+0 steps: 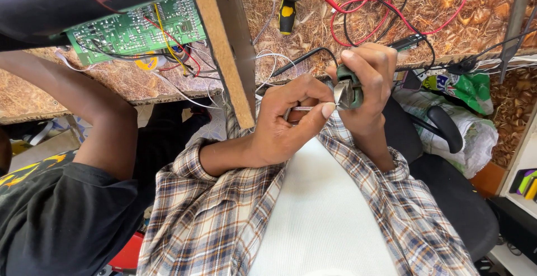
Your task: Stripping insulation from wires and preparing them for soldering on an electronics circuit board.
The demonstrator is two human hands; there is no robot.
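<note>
Head view, looking down past a plaid shirt to a worktop (492,24) with a brown leaf-patterned surface. The left hand (291,116) is closed in a pinch, thumb and forefinger together on a short thin wire (304,108) held level just in front of the worktop's near edge. The right hand (366,80) is wrapped tight around the green handles of a pair of side cutters (348,90); the cutter's metal head points toward the left hand and meets the free end of the wire, right beside the left thumb tip.

A green-and-white plastic package (467,88), crumpled and soft in shape, lies below the worktop's right near edge, beside a black chair armrest (447,127). Red and black test leads (386,13) loop across the worktop's far right part. A yellow-and-black screwdriver (288,7) lies near the far edge at centre. A green circuit board (134,29) with coloured wires sits at the far left, above another person's bare arm (98,113).
</note>
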